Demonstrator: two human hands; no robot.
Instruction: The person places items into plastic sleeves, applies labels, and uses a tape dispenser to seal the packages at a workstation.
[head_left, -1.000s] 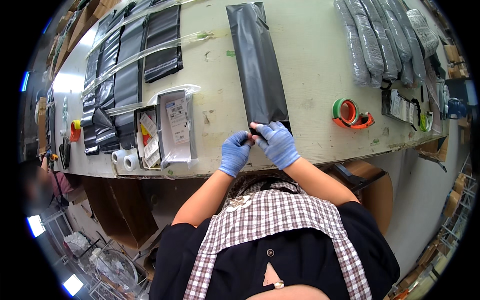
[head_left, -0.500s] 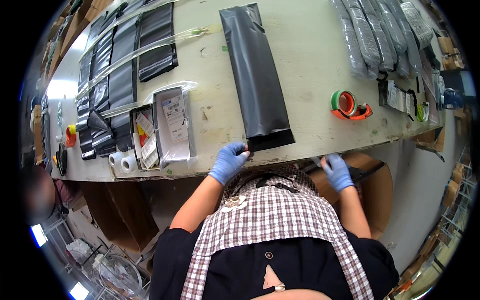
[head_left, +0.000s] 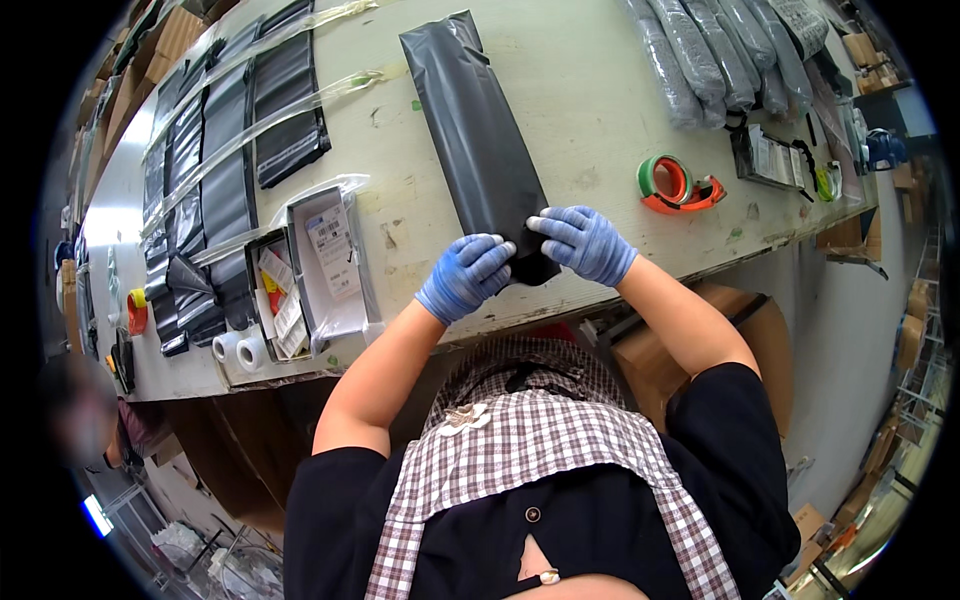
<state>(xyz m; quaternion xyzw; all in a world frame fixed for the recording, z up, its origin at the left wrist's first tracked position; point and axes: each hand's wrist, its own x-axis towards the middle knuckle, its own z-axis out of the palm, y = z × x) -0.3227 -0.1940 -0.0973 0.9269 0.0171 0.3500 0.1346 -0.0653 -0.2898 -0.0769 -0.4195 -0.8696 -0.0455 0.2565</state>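
A long black plastic mailing bag (head_left: 475, 130) lies on the pale table, its near end close to the front edge. My left hand (head_left: 468, 277), in a blue glove, grips that near end from the left, fingers curled against the plastic. From the right, my right hand (head_left: 585, 243), gloved alike, pinches the bag a little higher up. The bag's end bends between both hands. To the left stands an open box (head_left: 335, 250) with a labelled sheet inside, beside a smaller black box (head_left: 280, 295) holding labels.
Black bags (head_left: 225, 130) lie under clear straps at the left. Two white rolls (head_left: 250, 352) sit near the front edge. Toward the right are a tape dispenser (head_left: 685, 205), grey wrapped bundles (head_left: 690, 60) and a box of cards (head_left: 770, 160). Cardboard boxes (head_left: 745, 350) stand below the table.
My right hand has come up from below the table edge onto the bag and closed on it. My left hand has shifted onto the bag's end, which now bends.
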